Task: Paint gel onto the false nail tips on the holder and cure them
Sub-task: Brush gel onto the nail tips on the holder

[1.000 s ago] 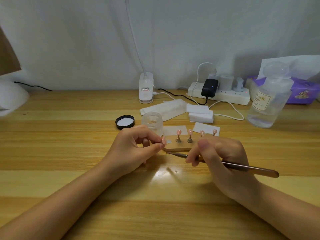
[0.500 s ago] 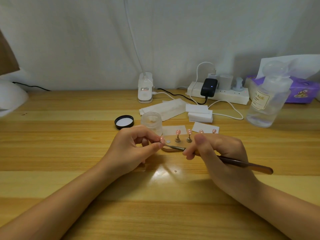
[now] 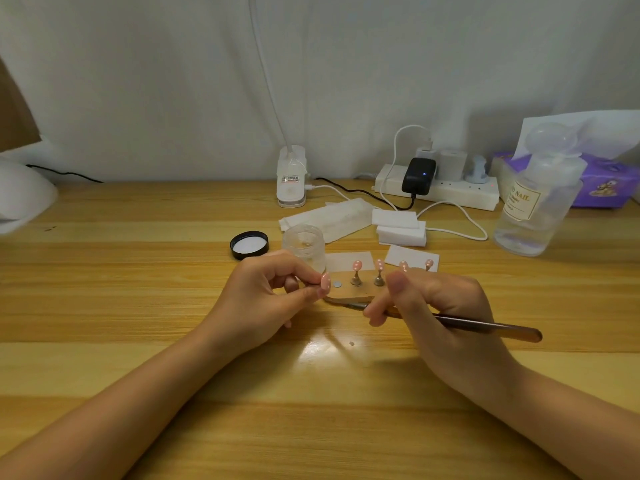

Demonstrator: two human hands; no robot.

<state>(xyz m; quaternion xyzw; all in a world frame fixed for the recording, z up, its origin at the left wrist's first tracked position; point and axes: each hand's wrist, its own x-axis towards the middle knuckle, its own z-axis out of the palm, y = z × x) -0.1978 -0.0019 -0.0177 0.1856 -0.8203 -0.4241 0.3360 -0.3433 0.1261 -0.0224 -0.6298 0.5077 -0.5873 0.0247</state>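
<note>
Her left hand [image 3: 266, 296] has a tight grip on one pink nail tip [image 3: 325, 281], pinched between thumb and forefinger and held up just left of the holder [image 3: 349, 292]. The right hand [image 3: 436, 306] is curled around a slim brush [image 3: 485, 325], gripping it like a pen; its fine end points left and reaches just under the pinched tip, though whether it touches I can't tell from here. The handle sticks out to the right past her wrist.

The holder is a small brown board lying on the table [image 3: 138, 306] between her hands. Two pink tips stand upright on little metal stands at its middle, and two more peek over the right hand's knuckles. A bare round silver spot shows at the board's left end, right beside the held tip.

Just behind the left hand sits a small clear jar [image 3: 304, 242] with its black lid [image 3: 249, 244] lying inside-up to its left. Farther back are white pads [image 3: 398, 226], a power strip [image 3: 440, 192] with plugs in it, and a clear bottle [image 3: 536, 206] off to the right.
</note>
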